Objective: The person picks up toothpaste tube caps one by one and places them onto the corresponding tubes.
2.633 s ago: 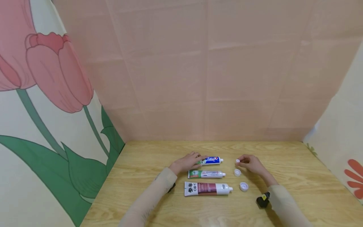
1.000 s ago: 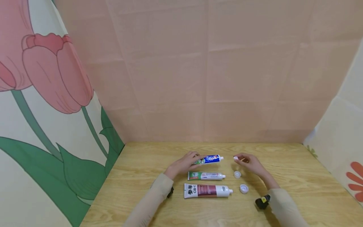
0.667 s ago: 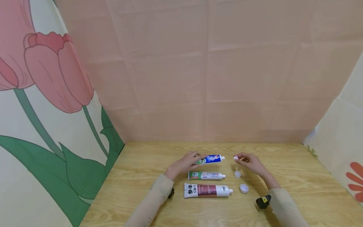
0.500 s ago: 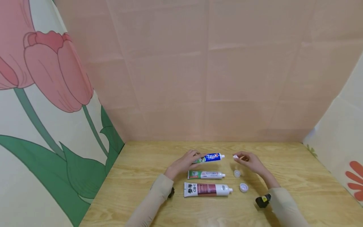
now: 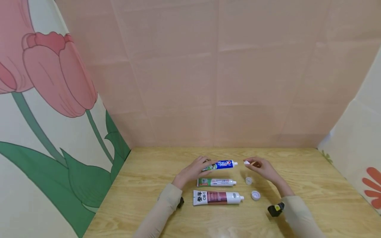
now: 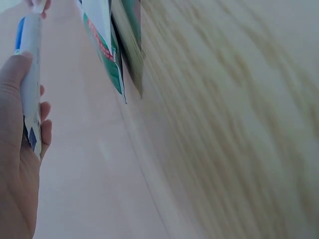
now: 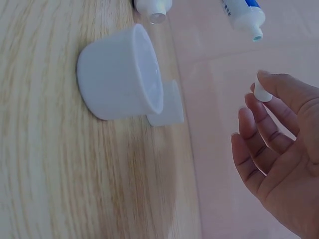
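My left hand [image 5: 194,169] grips the tail of a blue and white toothpaste tube [image 5: 222,164], lifted off the wooden table [image 5: 148,185]; the left wrist view shows that tube [image 6: 29,74] in my left hand [image 6: 20,169]. The tube's open nozzle [image 7: 255,31] points toward my right hand [image 5: 262,168]. That right hand [image 7: 279,164] pinches a small white cap [image 7: 261,92] at its fingertips, a short gap from the nozzle. The small white cap [image 5: 246,162] sits just right of the tube's tip.
A green and white tube [image 5: 216,182] and a larger maroon and white tube [image 5: 218,197] lie uncapped on the table. Two white caps [image 5: 248,180] [image 5: 255,195] rest to their right; one flip cap [image 7: 122,74] looms in the right wrist view. Fabric walls enclose three sides.
The left hand has raised the blue tube off the table and moved it slightly right. The right hand has lifted the small cap up toward the nozzle.
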The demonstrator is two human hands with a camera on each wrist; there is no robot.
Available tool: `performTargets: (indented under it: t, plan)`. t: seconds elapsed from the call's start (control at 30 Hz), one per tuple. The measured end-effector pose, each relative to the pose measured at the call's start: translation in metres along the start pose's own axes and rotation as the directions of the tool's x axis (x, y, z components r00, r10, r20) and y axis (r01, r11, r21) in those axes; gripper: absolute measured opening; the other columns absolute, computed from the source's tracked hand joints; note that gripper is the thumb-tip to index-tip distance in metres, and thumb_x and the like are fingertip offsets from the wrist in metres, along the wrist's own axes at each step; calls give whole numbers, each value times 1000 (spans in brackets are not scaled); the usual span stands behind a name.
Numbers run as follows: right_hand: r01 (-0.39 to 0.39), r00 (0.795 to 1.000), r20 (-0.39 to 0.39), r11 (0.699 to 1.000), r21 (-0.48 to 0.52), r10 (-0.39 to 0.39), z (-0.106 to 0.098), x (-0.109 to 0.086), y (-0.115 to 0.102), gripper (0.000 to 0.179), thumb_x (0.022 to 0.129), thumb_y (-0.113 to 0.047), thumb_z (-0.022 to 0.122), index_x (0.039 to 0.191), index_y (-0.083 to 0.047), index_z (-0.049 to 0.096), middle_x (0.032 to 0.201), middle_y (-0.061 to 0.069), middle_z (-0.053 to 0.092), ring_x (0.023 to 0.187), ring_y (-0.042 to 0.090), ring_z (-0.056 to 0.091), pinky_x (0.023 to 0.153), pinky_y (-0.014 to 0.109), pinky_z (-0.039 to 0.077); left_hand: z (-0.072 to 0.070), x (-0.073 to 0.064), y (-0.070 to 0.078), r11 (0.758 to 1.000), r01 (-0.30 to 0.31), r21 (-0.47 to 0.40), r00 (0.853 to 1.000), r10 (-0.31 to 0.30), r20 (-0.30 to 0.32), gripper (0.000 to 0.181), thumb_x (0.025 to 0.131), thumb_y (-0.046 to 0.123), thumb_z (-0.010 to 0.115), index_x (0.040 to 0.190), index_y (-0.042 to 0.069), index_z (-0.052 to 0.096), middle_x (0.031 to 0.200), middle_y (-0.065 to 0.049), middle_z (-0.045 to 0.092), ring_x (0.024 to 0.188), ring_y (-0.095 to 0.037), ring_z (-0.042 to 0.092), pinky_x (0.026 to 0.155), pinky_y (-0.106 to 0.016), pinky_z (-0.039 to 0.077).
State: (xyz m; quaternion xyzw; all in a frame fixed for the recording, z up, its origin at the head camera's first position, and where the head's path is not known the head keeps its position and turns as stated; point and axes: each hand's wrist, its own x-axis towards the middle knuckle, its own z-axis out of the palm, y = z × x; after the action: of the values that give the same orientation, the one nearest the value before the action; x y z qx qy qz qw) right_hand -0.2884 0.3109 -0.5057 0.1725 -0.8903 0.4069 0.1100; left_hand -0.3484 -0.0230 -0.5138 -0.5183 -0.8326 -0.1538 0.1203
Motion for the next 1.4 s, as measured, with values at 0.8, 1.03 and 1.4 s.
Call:
performTargets:
  t: [0.8,1.03,1.4]
  plan:
    - [32,999,39,996,81,-36,-8,19,-4,27,89,-19,63,114,-10,63,104,9,64,76,15,59,61,23,50,-5,9,-2,1000,9,0,994,-9,-105,54,88,23,63,139,19,43,123,0,51,114,-11,45,103,-24,38]
    - [80,996,40,990,115,-85,-9,18,-28,24,88,-10,63,111,-3,64,100,15,64,73,22,60,58,23,50,-6,7,2,999,33,-12,994,-34,-108,54,88,25,63,138,21,44,125,2,51,114,-10,44,101,-23,39]
    - [98,994,33,986,132,-103,-5,18,-33,26,88,-6,61,114,-1,63,92,13,61,68,32,55,53,22,46,-5,5,2,998,39,-45,991,-45,-129,56,88,26,63,140,24,41,127,5,49,117,-8,43,100,-21,40]
